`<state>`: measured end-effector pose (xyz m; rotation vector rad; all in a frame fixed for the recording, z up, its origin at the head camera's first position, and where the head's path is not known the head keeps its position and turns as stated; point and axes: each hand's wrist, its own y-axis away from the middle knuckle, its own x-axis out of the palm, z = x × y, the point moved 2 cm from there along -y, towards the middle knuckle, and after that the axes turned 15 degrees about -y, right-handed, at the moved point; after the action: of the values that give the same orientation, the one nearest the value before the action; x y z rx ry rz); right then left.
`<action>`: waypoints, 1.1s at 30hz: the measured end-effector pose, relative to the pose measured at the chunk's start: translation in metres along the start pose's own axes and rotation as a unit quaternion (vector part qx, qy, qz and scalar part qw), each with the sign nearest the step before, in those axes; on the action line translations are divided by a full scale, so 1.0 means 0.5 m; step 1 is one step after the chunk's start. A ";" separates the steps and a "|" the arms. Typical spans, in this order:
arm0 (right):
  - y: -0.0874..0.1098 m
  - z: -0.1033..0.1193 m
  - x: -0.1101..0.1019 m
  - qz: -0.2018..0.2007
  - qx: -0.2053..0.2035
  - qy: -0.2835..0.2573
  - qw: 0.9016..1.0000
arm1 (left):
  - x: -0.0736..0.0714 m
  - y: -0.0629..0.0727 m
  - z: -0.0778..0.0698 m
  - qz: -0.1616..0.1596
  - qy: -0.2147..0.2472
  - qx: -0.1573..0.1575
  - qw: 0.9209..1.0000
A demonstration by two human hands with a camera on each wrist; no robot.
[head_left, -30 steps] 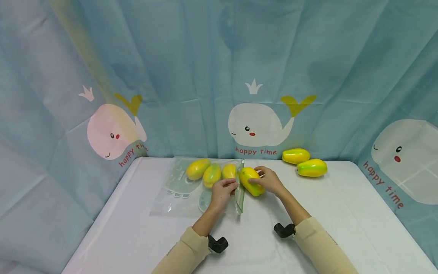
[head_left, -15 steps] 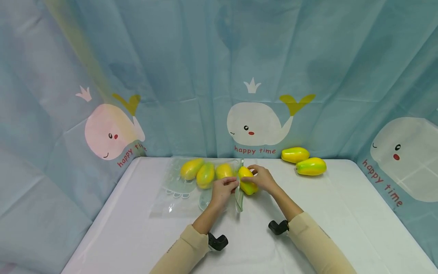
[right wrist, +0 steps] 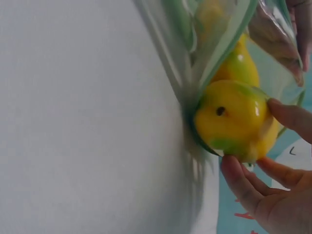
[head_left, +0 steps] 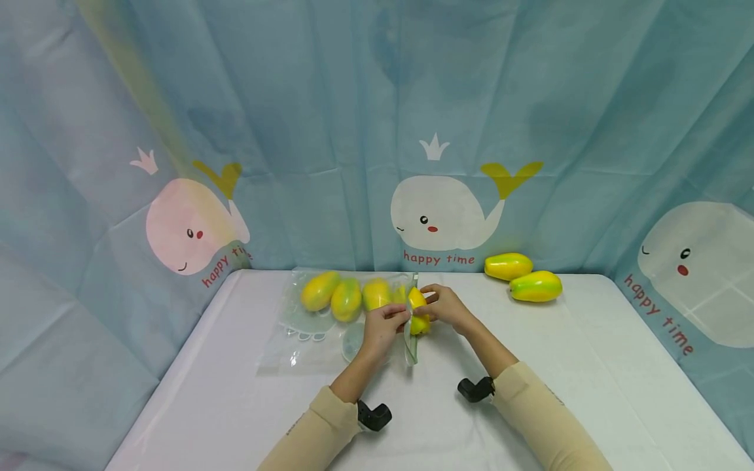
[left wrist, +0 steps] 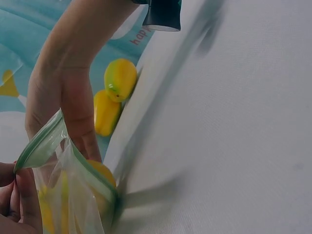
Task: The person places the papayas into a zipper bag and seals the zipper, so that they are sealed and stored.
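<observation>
My left hand [head_left: 381, 332] pinches the green-edged mouth of a clear zip bag [head_left: 273, 360] lying on the table. The lifted edge shows in the left wrist view, held by the left fingers [left wrist: 27, 195]. My right hand [head_left: 452, 307] grips a yellow-green papaya [head_left: 419, 322] at the mouth, partly inside the bag. Up close in the right wrist view, fingers and thumb span this papaya [right wrist: 234, 119], its dark-spotted end facing the camera. Several more papayas [head_left: 346, 301] lie in a row inside the bag; the nearest is partly hidden behind the bag's edge and my left hand.
Two loose papayas, one behind [head_left: 508, 267] and one in front [head_left: 536, 287], lie together at the table's back right. The white tabletop [head_left: 601, 366] ends at a blue whale-print curtain [head_left: 330, 216]. A black wrist camera sits on each arm.
My right hand has moved left, pushing its papaya into the bag's mouth. The papayas inside have shifted left. My left hand keeps its pinch on the edge.
</observation>
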<state>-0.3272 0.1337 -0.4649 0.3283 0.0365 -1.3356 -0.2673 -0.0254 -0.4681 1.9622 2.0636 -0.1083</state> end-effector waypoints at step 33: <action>-0.019 -0.027 0.049 -0.060 0.012 -0.197 0.979 | -0.010 0.018 -0.018 0.036 0.003 0.011 0.999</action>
<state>-0.3282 0.1119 -0.4850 0.0781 -0.2954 -1.5011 -0.2597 -0.0273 -0.4570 2.0492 2.0010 -0.1122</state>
